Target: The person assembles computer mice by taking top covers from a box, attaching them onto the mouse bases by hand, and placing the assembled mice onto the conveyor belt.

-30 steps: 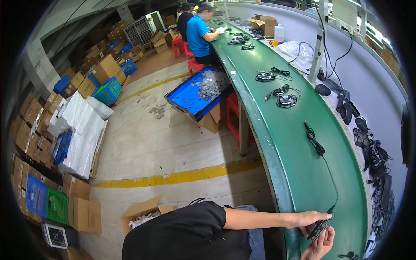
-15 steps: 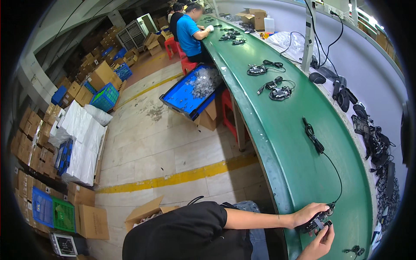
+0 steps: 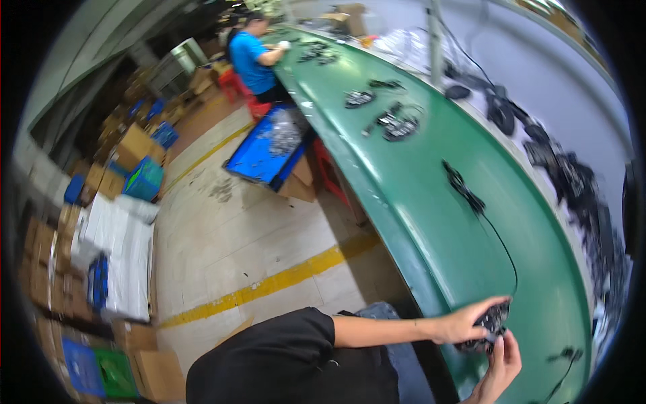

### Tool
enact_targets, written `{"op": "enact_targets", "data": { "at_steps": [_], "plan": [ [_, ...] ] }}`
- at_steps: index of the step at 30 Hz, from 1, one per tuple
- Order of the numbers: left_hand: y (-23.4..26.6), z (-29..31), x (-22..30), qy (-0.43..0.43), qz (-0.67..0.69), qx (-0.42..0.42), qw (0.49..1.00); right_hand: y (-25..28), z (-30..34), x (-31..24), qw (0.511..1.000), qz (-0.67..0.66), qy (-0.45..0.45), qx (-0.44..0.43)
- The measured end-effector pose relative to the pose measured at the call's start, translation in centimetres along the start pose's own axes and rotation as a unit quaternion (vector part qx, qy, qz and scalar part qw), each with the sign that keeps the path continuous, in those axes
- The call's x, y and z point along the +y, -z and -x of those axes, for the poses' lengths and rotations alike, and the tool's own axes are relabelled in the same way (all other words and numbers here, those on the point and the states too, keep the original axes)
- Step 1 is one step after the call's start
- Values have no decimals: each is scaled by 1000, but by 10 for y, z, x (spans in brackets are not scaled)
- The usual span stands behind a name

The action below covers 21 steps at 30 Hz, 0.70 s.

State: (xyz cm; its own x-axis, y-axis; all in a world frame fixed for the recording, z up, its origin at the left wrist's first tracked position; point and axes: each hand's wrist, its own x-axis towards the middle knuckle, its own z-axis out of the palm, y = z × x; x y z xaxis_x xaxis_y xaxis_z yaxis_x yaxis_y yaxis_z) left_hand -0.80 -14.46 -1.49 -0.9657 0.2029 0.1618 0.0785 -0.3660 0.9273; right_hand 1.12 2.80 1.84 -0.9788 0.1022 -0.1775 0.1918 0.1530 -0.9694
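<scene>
My left hand (image 3: 464, 324) is closed around a black corded mouse (image 3: 498, 314), which looks like an open assembly with its inner parts showing. Just above the green bench surface, my right hand (image 3: 503, 363) pinches a small black part (image 3: 500, 332) against the mouse's near edge. Its exact shape is hidden by the fingers and blurred. From the mouse a thin cable (image 3: 509, 259) runs away along the bench to a tied coil (image 3: 463, 191) with a plug at its far end.
Farther up the green bench (image 3: 404, 202) lie several corded mouse assemblies (image 3: 401, 128). Another cable (image 3: 570, 354) rests at the near right. Dark parts and cables (image 3: 579, 182) crowd the right ledge. A blue tray (image 3: 252, 161) of clear pieces stands left of the bench, near a seated person (image 3: 249, 57).
The view has shifted, so the bench sits farther left and slightly higher. My right fingers have brought the small black part up against the mouse. The left hand keeps its hold.
</scene>
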Motion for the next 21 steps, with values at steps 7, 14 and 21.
{"op": "enact_targets", "data": {
  "at_steps": [7, 14, 21],
  "plan": [
    [22, 1, 12, 59, 175, -37, 982, -34, 4, -18, 985, -165, -36, -36],
    [15, -3, 14, 114, 215, -53, 969, -39, 18, -12, 995, -28, 51, 86],
    [14, -2, 17, 108, 244, -34, 963, -38, 29, -17, 997, -31, 31, 63]
  ]
}}
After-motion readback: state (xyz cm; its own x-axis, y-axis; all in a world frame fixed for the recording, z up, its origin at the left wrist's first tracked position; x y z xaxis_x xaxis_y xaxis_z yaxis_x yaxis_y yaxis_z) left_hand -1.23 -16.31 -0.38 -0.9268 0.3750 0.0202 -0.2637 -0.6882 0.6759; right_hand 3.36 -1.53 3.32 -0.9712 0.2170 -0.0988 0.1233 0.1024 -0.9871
